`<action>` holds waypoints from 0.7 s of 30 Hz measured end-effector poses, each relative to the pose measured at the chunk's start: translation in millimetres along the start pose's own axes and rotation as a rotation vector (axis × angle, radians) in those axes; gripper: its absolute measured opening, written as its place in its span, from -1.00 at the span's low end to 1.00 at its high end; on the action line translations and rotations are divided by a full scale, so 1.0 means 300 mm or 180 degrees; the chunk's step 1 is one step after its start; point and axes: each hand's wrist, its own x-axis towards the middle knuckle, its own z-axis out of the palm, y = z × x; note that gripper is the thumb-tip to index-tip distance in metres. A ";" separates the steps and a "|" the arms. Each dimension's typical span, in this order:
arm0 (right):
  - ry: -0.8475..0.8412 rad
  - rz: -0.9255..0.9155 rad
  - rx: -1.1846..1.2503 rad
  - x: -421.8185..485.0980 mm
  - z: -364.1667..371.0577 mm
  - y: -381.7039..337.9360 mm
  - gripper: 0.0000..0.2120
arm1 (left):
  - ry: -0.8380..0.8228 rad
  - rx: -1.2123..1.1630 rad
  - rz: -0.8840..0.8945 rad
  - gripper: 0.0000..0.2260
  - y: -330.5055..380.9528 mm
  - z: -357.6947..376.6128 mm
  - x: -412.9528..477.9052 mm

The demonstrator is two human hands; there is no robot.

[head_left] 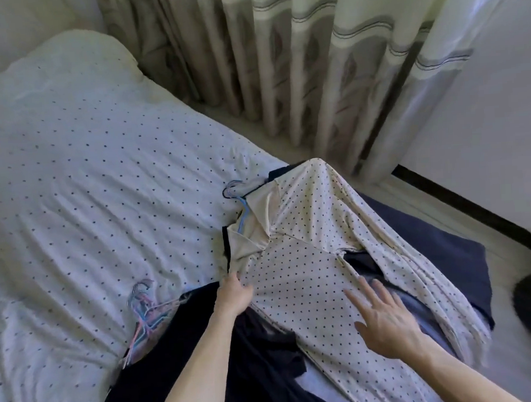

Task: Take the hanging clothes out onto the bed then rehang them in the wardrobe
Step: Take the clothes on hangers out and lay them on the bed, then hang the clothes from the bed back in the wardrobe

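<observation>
The bed [85, 165] is covered by a soft, lightly creased pale sheet printed with small dark dots. At its near right corner lies a pile of dark garments [267, 356], navy to black, limp and folded over one another, with a flat blue cloth extending to the right edge of the mattress. On top of this pile lies the dotted garment [297, 279], a thin cream fabric with small dark dots, a plain cream collar and long sleeves; it is spread front up, collar toward the middle of the bed, one sleeve trailing along the right side. A slim blue hanger [244, 215] sits inside the collar opening, its hook resting on the sheet beyond the neckline. A cluster of loose hangers [146, 307], thin pink and blue wire shapes, lies on the sheet to the left, partly under the dark pile. The left hand [234, 296] grasps the dotted garment at its left shoulder edge just below the collar, fingers curled into the cloth. The right hand [386, 320] is released, fingers straight and spread, over the garment's front near its right side; contact with the fabric cannot be determined, as the hand is slightly blurred. Beyond the bed, a pleated patterned curtain [296, 59] hangs to the floor.
</observation>
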 end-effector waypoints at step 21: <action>-0.0027 0.0179 0.1749 -0.038 -0.061 -0.120 -0.33 | 0.1140 0.0416 0.1913 -0.90 0.118 0.163 -0.108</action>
